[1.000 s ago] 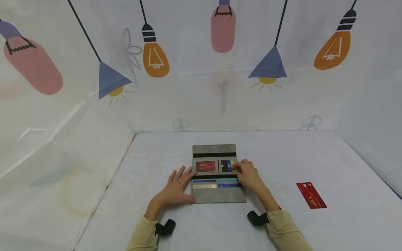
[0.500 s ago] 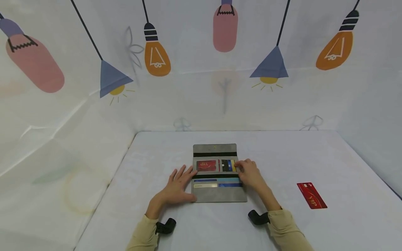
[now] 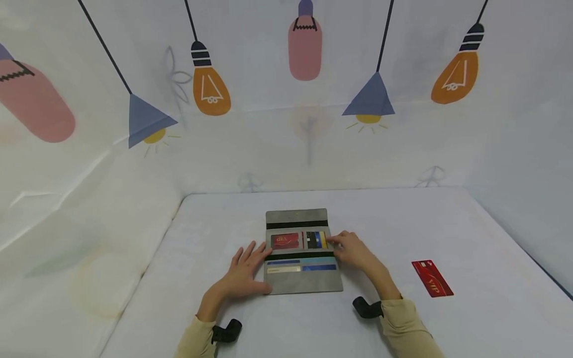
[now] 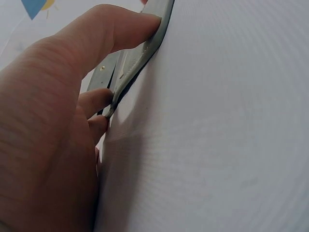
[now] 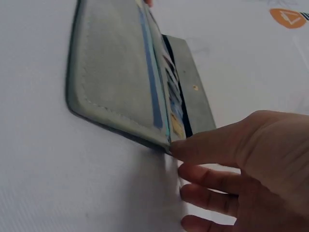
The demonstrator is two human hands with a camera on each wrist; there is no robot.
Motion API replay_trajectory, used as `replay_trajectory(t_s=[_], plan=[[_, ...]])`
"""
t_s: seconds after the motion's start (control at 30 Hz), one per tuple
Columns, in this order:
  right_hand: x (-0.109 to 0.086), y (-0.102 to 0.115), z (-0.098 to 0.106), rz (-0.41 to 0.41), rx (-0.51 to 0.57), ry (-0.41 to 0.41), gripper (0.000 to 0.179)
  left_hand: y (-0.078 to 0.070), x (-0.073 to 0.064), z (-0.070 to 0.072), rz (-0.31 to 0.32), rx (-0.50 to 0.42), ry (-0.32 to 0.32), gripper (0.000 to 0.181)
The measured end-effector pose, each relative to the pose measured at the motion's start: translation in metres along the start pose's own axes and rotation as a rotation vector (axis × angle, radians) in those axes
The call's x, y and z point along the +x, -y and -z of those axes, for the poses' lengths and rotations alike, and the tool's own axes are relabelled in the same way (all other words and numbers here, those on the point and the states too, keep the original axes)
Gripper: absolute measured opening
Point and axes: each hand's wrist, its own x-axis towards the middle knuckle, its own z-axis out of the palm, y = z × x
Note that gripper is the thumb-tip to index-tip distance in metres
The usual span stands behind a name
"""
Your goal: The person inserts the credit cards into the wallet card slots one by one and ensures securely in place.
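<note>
A grey wallet (image 3: 304, 285) lies unfolded on the table, its flap pointing away. In its window sits a red VIP card (image 3: 284, 241); beside that are dark, blue and yellow cards (image 3: 316, 239), and more cards (image 3: 319, 267) fill the lower slots. My left hand (image 3: 243, 276) rests at the left edge with fingers spread; in the left wrist view the thumb (image 4: 130, 25) touches the wallet's edge. My right hand (image 3: 355, 252) touches the right edge near the yellow card. The right wrist view shows its thumb (image 5: 207, 145) at that edge, the other fingers loosely bent.
A loose red VIP card (image 3: 432, 278) lies on the white table (image 3: 380, 214), right of the right hand. Behind the table hangs a white cloth (image 3: 264, 149) printed with lamps and bulbs. Black straps with small cameras (image 3: 228, 331) are on both wrists.
My right fingertips have drawn back from the yellow card to the wallet's right edge. The left hand keeps its place on the wallet. The head view has shifted slightly.
</note>
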Motion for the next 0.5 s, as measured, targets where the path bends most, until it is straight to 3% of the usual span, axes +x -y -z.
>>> replay_trajectory(t_s=[0.1, 0.2, 0.37, 0.5], plan=[[-0.004, -0.003, 0.007, -0.049, -0.071, 0.014, 0.039, 0.002, -0.002, 0.000, -0.004, -0.006, -0.016, 0.093], [-0.009, -0.011, 0.015, -0.149, -0.122, 0.003, 0.040, 0.004, -0.003, 0.001, 0.001, -0.008, -0.015, 0.094], [-0.024, -0.036, 0.034, -0.309, -0.114, 0.016, 0.047, 0.004, -0.003, 0.001, 0.008, -0.021, 0.003, 0.094], [-0.038, -0.062, 0.048, -0.381, -0.081, 0.053, 0.060, 0.004, -0.002, -0.001, 0.000, -0.027, 0.005, 0.095]])
